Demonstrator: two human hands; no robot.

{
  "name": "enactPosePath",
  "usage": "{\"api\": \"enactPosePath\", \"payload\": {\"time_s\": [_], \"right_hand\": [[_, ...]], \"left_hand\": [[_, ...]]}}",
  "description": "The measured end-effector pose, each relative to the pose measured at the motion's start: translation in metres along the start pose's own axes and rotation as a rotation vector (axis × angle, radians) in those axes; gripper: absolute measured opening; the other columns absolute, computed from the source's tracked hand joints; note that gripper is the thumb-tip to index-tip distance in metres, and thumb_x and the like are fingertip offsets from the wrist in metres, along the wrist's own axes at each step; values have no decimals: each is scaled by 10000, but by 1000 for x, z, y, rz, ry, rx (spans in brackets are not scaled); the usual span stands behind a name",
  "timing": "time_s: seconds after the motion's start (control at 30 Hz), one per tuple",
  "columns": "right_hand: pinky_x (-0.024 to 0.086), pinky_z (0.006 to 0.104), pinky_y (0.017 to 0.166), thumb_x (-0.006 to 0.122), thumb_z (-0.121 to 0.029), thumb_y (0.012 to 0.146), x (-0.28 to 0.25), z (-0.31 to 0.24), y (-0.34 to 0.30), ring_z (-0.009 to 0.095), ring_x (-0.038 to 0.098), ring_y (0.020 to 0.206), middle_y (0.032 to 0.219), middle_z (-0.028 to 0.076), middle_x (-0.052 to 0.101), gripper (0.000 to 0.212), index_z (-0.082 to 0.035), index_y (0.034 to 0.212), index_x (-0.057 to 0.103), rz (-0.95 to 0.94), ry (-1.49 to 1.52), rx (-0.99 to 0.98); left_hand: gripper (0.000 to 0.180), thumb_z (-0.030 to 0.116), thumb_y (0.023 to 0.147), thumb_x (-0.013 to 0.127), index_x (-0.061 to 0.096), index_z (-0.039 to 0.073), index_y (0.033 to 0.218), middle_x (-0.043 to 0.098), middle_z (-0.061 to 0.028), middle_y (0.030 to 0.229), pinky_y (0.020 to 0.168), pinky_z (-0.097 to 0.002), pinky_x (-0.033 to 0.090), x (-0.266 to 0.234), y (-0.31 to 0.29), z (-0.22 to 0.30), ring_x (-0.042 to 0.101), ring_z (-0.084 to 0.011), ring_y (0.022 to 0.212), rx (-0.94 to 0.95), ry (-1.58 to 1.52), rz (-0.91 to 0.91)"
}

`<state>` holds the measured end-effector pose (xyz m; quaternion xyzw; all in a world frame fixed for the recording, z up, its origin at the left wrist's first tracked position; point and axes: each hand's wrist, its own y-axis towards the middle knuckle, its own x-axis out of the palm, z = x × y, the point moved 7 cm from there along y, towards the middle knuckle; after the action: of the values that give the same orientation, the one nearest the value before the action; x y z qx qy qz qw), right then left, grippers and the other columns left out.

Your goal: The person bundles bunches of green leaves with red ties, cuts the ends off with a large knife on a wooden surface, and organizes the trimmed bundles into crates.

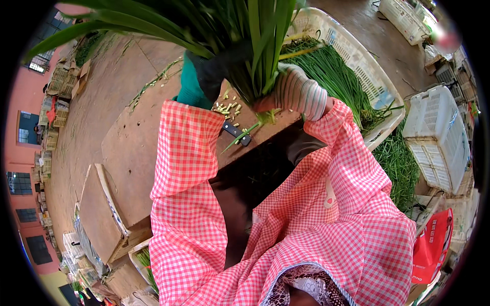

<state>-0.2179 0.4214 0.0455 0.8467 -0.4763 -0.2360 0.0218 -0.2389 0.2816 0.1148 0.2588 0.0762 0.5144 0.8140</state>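
Note:
A thick bunch of chives (255, 56), with long flat green leaves, is raised over the table in both hands. My left hand (209, 76), in a black and teal glove, is closed round its left side. Close to the stem ends, my right hand (291, 92), in a striped knit glove, grips the bunch; leaves partly hide its fingers. One loose green stalk (242, 136) hangs below the bunch. Beneath it, on the brown tabletop (138, 137), lie a knife's black riveted handle (236, 133) and several cut pale stem ends (232, 108). The blade is hidden.
To the right a white plastic crate (380, 86) holds a heap of long greens (332, 71), with more loose greens (395, 168) below it. Another white crate (434, 132) and a red bag (433, 247) stand farther right. A cardboard box (99, 209) is at the lower left.

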Motion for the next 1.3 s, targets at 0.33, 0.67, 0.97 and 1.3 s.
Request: {"api": "enactPosePath", "payload": {"time_s": [0.33,0.67,0.97,1.3], "right_hand": [[469,355,913,568,-199,876,-4,70,31,226,549,1080,1182,81,583,448,-74,1289,444,-25,750,-35],[468,302,852,715,-252,739,36,-37,45,173,602,1001,1074,54,653,423,-105,1122,611,-35,-630,90],[475,313,873,739,-331,728,-4,-53,13,165,617,994,1131,33,633,498,-129,1160,594,86,-513,-78],[479,380,730,667,-403,668,37,-90,44,331,615,848,879,210,633,551,-18,1056,600,-120,-809,359]], "left_hand": [[479,138,746,740,543,16,1165,622,-86,1041,847,-319,481,4,-19,-20,580,-188,989,-4,397,-153],[518,154,639,818,597,1,1081,641,-108,1024,789,-335,497,-25,-19,7,609,-218,896,-36,32,14],[495,86,634,801,600,0,1078,642,-106,1011,761,-317,500,-3,-6,-3,609,-191,870,-10,324,-58],[373,114,770,696,574,0,1104,665,-104,937,751,-350,521,-35,-8,4,638,-235,799,-102,124,154]]}}
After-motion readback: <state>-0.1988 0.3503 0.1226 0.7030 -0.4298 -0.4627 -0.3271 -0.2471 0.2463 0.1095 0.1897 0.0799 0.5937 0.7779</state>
